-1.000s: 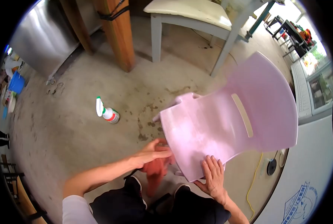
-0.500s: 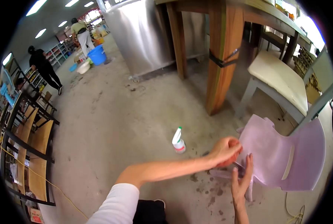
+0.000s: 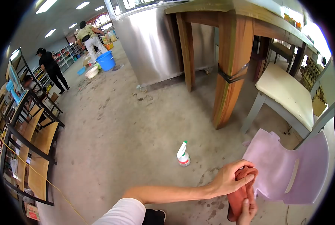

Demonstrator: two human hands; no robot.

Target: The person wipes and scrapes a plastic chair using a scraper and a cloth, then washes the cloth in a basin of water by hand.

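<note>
the rust-red cloth (image 3: 237,198) hangs just beside the front of the lilac chair (image 3: 270,165), its long axis running from upper right to lower left, loose end pointing down. the left grip (image 3: 228,180) pinches its bunched top between thumb and fingers; the right grip (image 3: 247,213) pinches it lower down. the lilac chair's seat points left, backrest at right. a pale-seated chair (image 3: 287,92) stands just beyond, near a wooden leg (image 3: 229,101); a spray bottle (image 3: 183,159) stands on the floor (image 3: 118,146), left of the hands.
</note>
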